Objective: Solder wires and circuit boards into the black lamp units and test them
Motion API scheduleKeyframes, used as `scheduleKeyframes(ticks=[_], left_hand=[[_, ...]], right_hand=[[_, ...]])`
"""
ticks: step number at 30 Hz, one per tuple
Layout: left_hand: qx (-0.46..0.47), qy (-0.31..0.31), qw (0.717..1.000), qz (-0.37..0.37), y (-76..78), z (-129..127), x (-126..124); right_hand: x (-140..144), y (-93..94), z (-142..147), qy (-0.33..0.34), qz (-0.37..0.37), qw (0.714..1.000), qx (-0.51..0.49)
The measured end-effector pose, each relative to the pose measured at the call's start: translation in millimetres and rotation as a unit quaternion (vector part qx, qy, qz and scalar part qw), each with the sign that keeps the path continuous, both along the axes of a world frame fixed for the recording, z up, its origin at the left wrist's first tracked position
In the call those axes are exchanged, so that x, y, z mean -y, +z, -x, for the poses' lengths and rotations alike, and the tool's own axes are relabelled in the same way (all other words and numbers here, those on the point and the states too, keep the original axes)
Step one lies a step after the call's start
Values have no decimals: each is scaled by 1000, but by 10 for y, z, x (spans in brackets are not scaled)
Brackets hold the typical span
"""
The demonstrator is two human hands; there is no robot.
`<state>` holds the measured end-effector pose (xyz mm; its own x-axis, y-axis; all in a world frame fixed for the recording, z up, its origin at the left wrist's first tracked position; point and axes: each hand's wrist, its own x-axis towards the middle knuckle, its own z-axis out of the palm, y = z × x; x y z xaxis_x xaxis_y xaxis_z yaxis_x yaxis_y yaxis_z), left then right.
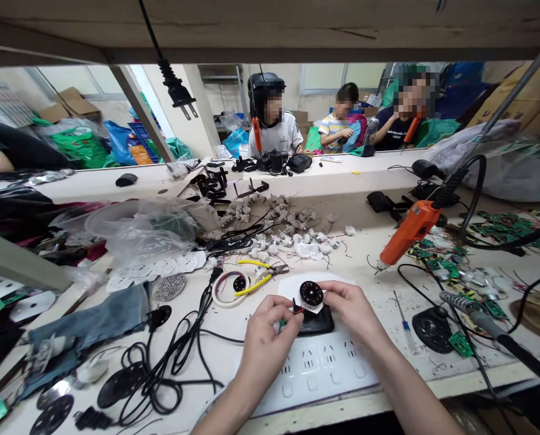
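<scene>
At the lower centre of the frame, a worker's two bare hands meet over a white power strip point(315, 368) lying at the near edge of a cluttered workbench point(388, 302). The right hand point(354, 308) pinches a small round black disc point(311, 293) with a white piece beneath it, fingers closed on its rim; the left hand point(265, 335) is closed on the thin red and black wires point(297, 310) trailing from the disc, with a small green part at its fingertips. Just beyond the hands lies a pair of yellow-handled pliers point(256, 279) beside a ring of tape point(227, 289). To the left, black cables point(170, 362) coil across the bench. At centre right hangs an orange power screwdriver point(408, 232), tip down, above green circuit boards point(437, 257). Farther back, a scatter of small white parts point(288, 232) covers mid-bench. At the far side, upper centre to upper right, three people point(276, 130) sit facing this way.
</scene>
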<state>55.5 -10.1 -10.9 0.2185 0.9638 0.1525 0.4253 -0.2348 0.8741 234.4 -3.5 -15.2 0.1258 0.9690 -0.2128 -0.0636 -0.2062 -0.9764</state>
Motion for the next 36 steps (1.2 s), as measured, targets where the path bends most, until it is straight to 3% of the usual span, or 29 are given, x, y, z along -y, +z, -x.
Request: scheduleKeyframes(ticks=[8, 13, 23, 26, 31, 36], left_hand=[[63, -15, 992, 109, 43, 32, -67], [158, 14, 964, 216, 115, 69, -167], [132, 38, 970, 200, 454, 129, -363], [123, 11, 968, 219, 412, 116, -359], [102, -39, 964, 241, 195, 0, -262], [50, -51, 981, 182, 48, -66, -147]], right_hand=[[6, -43, -34, -5, -6, 1000, 13], [10, -42, -75, 0, -3, 1000, 16], [22, 50, -67, -4, 7, 1000, 5], [19, 46, -56, -3, 6, 1000, 9], [8, 6, -46, 4, -10, 999, 42], [24, -123, -66, 11, -25, 993, 119]])
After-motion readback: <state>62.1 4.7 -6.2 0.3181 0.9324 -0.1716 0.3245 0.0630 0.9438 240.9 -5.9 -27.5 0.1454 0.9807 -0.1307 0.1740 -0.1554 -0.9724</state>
